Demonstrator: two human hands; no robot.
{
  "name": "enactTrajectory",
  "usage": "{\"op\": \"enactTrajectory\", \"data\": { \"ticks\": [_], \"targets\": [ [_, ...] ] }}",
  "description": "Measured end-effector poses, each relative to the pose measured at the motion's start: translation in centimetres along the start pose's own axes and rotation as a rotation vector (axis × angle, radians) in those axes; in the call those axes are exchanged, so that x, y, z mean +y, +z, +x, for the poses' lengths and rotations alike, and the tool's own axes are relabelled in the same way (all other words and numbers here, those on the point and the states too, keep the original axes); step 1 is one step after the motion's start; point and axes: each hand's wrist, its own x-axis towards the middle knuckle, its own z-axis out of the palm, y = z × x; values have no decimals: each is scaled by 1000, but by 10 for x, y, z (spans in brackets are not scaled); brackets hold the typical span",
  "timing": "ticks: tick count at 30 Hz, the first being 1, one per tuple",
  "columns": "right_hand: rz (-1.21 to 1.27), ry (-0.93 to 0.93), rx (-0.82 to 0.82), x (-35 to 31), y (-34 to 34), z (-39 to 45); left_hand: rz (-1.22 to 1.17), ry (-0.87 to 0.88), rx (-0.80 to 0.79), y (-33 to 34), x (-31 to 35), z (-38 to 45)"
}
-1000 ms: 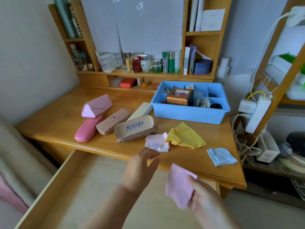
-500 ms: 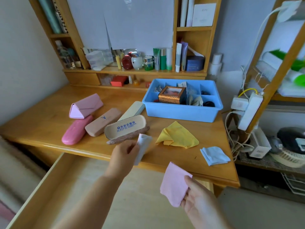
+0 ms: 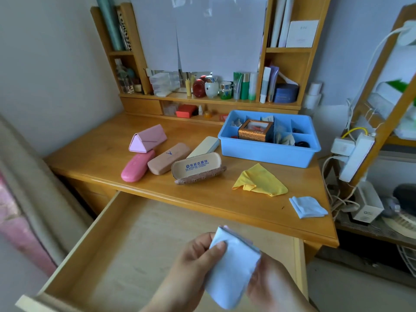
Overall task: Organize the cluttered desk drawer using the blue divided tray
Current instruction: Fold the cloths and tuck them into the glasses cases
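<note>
Over the open wooden drawer (image 3: pixel 112 255), my left hand (image 3: pixel 195 260) and my right hand (image 3: pixel 270 280) hold a white cloth (image 3: pixel 231 269) stacked on a pink cloth whose edge shows behind it. My left thumb pinches the white cloth's top corner; my right hand grips the stack from behind. The blue divided tray (image 3: pixel 267 152) stands at the desk's back right, with a brown patterned box (image 3: pixel 254 131) and small items in its compartments. A yellow cloth (image 3: pixel 261 183) and a folded light-blue cloth (image 3: pixel 307 206) lie on the desk.
Several glasses cases lie left of the tray: a pink triangular case (image 3: pixel 147 138), a pink oval case (image 3: pixel 137 168), a tan case (image 3: pixel 168 157), a cream case (image 3: pixel 206 146) and an open brown case (image 3: pixel 198 168). Shelves with bottles stand behind. Power strips and cables (image 3: pixel 351 152) hang at right.
My left hand picked the white cloth up off the desk and brought it onto the pink cloth in my right hand. Both hands now hold the two cloths together.
</note>
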Motion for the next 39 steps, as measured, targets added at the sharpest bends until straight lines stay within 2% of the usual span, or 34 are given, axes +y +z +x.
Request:
{"op": "enactTrajectory", "data": {
  "ticks": [1,5,8,12,15,17,19,21,22,24,27,29,31,33,34,37,39],
  "targets": [
    [18,6,-31,1,4,0,62,24,29,2,-1,-2],
    [208,7,126,9,11,-2,647,171,460,-1,-14,0],
    [193,-6,167,10,9,-4,713,193,517,0,-19,-1],
    [248,2,50,13,5,-11,796,217,581,-2,-23,2],
    [108,-118,33,17,3,-11,871,256,598,-2,-28,4],
    [45,-173,66,19,1,-9,810,275,591,-3,-32,7],
    [74,-176,71,18,-3,-8,526,90,502,-5,-31,11],
    [78,-174,90,14,-8,-6,175,-99,317,-8,-32,17],
    [57,-182,107,12,-11,-5,73,-112,267,-9,-33,19],
    [-20,-190,192,6,-18,-1,-14,-47,315,-8,-33,25],
    [-281,-191,398,-7,-32,11,52,98,475,-4,-33,42],
    [-504,-212,493,-23,-39,23,76,128,439,-1,-23,58],
    [-584,-266,528,-43,-46,38,114,154,406,-4,-12,80],
    [-628,-352,552,-65,-53,55,249,210,502,-13,-2,110],
    [-743,-400,587,-75,-58,64,359,231,569,-18,2,124],
    [-1352,-570,772,-98,-78,86,659,238,684,-28,5,158],
    [-1676,-575,788,-104,-91,99,856,272,713,-34,0,167]
  ]
}}
